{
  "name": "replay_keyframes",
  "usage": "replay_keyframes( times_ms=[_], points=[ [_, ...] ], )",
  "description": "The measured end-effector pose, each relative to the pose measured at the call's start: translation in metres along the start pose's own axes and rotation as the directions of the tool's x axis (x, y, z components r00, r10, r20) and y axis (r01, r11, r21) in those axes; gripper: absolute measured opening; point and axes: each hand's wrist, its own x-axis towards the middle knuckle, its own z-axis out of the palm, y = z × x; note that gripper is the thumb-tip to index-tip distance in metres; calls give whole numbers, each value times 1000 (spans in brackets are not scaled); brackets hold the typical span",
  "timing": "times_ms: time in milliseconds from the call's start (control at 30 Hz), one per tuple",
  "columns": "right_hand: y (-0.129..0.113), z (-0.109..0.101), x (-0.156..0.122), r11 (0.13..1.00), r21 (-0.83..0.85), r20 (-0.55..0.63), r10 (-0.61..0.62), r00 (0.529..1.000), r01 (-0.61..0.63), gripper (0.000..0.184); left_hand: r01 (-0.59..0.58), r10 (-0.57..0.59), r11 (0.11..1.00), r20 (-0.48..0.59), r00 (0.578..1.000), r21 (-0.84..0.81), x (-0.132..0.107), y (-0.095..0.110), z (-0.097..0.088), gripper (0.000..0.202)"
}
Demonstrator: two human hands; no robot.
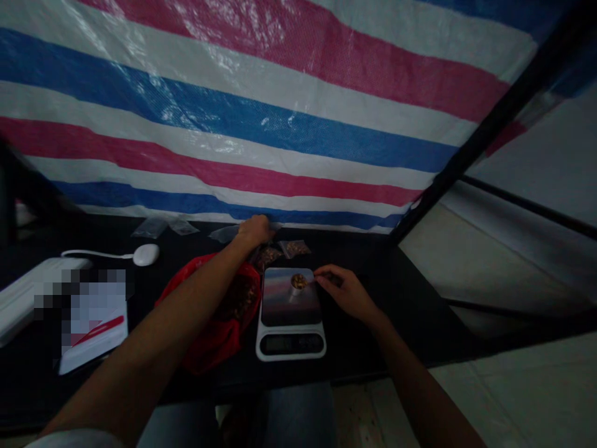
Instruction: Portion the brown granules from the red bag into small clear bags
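Note:
At the back of the table my left hand (255,229) is curled, fingers pointing down, on a clear plastic bag (224,234) whose film shows on both sides of it. My right hand (342,287) pinches the handle of a small measuring scoop (298,284) filled with brown-yellow bits. That scoop is over the steel plate of a white kitchen scale (290,314); whether it rests there I cannot tell. Left of the scale, under my left forearm, lies an open red bag (205,348) with similar dark bits inside, partly hidden.
Two filled zip bags, one (296,248) behind the scale and another (269,255) beside it, lie close together. Flat clear bags (152,227) are at the back left. A white device with a cord (146,254), a paper with a red pen (97,331) and a white box (37,292) sit left. Striped sheeting (261,124) hangs behind.

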Motion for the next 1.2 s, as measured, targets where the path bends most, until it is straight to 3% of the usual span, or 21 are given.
replay_keyframes(
  times_ms=[133, 233, 300, 367, 433, 500, 600, 700, 867, 1033, 1200],
  points=[
    [0, 0, -4, 1000, -3, -5, -2, 1000, 2, 22, -86, 80, 994, -98, 992, -63, -7, -1, -9, 42],
    [1, 4, -2, 1000, 1, -14, -17, 1000, 17, 22, -191, 143, 968, -268, 953, -160, -15, 4, -21, 52],
    [1, 7, -1, 1000, -3, -27, -20, 999, 20, 22, -283, 151, 908, -391, 908, -307, -26, 8, -29, 51],
    [0, 10, 1, 1000, -13, -37, -20, 999, 20, 24, -332, 119, 824, -432, 894, -459, -42, 10, -35, 51],
    [0, 12, 1, 1000, -16, -40, -26, 999, 26, 24, -321, 111, 761, -374, 921, -564, -65, 8, -38, 52],
    [-1, 13, 1, 999, -16, -44, -36, 998, 35, 24, -329, 197, 725, -276, 941, -605, -89, 4, -36, 53],
    [-5, 11, -1, 998, -21, -39, -60, 997, 59, 25, -434, 381, 703, -218, 899, -563, -120, -5, -30, 54],
    [-11, 10, -3, 996, -39, 1, -82, 997, 82, 32, -509, 493, 703, -175, 852, -497, -139, -13, -22, 57],
    [-17, 16, -1, 992, -68, 60, -103, 993, 107, 46, -506, 535, 732, -74, 842, -457, -147, -21, -10, 65],
    [-15, 22, 3, 986, -81, 48, -140, 989, 143, 38, -562, 596, 695, -79, 799, -449, -149, -20, -5, 63],
    [-23, 17, 0, 986, -105, 55, -128, 990, 133, 35, -534, 550, 700, -119, 827, -474, -149, -17, 1, 52]
  ],
)
